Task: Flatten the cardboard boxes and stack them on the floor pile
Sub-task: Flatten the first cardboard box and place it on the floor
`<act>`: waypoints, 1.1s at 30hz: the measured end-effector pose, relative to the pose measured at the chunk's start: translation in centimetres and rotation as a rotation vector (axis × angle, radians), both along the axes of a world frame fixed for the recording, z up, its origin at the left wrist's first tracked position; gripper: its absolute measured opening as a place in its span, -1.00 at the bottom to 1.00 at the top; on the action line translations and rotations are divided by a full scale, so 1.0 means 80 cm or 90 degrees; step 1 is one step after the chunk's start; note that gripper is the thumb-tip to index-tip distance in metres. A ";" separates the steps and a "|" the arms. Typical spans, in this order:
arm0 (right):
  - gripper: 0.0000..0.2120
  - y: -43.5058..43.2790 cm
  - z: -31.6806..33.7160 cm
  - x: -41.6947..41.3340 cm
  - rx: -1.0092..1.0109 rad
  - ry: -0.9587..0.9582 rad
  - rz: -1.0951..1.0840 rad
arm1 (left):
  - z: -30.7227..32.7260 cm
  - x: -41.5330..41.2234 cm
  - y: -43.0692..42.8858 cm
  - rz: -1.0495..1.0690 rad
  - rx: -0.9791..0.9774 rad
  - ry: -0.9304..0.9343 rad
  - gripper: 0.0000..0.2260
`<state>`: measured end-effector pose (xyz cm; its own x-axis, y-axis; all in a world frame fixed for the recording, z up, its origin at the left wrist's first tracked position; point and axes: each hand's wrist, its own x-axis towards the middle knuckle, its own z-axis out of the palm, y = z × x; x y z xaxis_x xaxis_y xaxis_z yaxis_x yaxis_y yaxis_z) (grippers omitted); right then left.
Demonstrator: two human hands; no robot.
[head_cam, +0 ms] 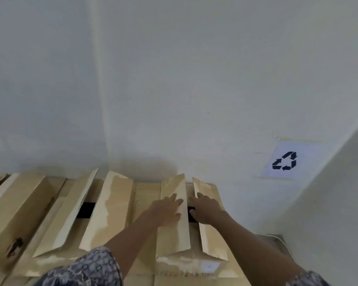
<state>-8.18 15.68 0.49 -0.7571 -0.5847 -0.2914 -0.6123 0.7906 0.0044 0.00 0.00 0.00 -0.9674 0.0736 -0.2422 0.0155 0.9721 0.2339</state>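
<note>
Three open cardboard boxes stand in a row against the white wall, flaps raised. The right box (213, 248) is in front of me. My left hand (165, 210) lies flat with spread fingers on its left top flap (174, 234). My right hand (207, 209) rests on the inner face of its right top flap (211, 240), thumb in the dark gap between the flaps. The middle box (110, 213) has both flaps tilted up over a dark opening. The left box (19, 205) is partly cut off by the frame edge. No floor pile is visible.
A paper sheet with a black recycling symbol (285, 161) is taped to the wall at the right. A wall corner (329, 182) juts out on the right, with a strip of grey floor (273, 240) below it. My patterned sleeves (87, 269) fill the bottom edge.
</note>
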 end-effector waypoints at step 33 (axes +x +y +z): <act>-0.04 0.097 -0.089 -0.147 0.008 0.087 -0.028 | -0.013 -0.022 -0.008 0.151 -0.317 0.031 -0.67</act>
<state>-19.95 23.41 -6.67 -0.8149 -0.5472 -0.1911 -0.5702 0.8161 0.0944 -1.74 -0.66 -1.02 -0.9543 -0.2603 -0.1469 -0.2187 0.9431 -0.2506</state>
